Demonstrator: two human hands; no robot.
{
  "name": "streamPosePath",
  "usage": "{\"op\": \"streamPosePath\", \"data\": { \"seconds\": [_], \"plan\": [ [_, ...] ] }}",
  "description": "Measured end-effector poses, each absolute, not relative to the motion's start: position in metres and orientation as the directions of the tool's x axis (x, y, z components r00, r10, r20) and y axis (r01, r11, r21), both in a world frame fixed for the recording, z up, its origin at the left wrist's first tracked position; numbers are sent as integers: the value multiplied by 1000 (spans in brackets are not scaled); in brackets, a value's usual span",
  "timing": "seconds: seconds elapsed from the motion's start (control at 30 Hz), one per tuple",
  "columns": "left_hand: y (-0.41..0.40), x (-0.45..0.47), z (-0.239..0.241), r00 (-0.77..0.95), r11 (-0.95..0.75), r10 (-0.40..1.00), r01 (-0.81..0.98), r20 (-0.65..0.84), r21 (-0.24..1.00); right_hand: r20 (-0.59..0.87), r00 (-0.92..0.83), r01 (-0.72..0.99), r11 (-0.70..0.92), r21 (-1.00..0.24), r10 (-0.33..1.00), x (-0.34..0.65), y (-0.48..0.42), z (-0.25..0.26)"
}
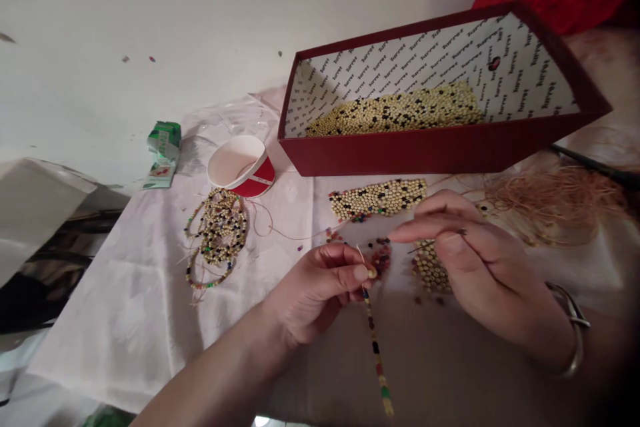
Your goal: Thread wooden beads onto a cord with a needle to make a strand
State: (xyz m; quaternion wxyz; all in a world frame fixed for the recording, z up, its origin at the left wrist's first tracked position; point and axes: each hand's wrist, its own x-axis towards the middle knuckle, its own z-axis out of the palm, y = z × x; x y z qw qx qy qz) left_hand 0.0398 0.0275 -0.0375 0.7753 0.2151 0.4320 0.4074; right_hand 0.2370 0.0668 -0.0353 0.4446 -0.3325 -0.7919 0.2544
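My left hand [333, 280] is closed in a pinch on a strand of beads [375, 347] near its upper end. The strand hangs down with yellow, black, brown, red and green beads, and a pale thread end sticks up above the fingers. To the right, my right hand [475, 267] has its thumb pressed to its fingers around a thin needle [417, 250], whose tip points left. Below that hand lies a patch of yellow beads [430, 270], partly covered by it. Loose reddish beads [383, 257] lie between the two hands.
A dark red box [400, 150] with yellow and black beads stands behind. Nearby are a flat bead block [377, 200], a red-and-white cup [257, 177], finished-looking bead loops [217, 233], a green packet [164, 147] and tangled tan thread [555, 200] on the white cloth [135, 280].
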Motion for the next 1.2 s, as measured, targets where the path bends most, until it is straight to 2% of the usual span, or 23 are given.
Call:
{"op": "streamPosePath", "data": {
  "seconds": [0.13, 0.33, 0.77, 0.97, 1.2],
  "plan": [
    [28, 40, -37, 295, 586, 809, -456, -508, 670, 504, -436, 258, 640, -723, 745, 237, 61, -29],
    [28, 38, -38, 300, 595, 802, -485, -517, 641, 521, -560, 147, 696, -703, 645, 237, 53, -21],
    [28, 36, -38, 315, 584, 810, -507, -495, 634, 554, -637, 132, 784, -607, 536, 241, 51, -30],
    [27, 37, -38, 299, 582, 811, -489, -503, 649, 538, -652, 104, 765, -636, 535, 240, 50, -31],
    [29, 38, -38, 297, 580, 812, -505, -503, 639, 583, -624, 119, 801, -586, 520, 234, 54, -32]
  ]
}}
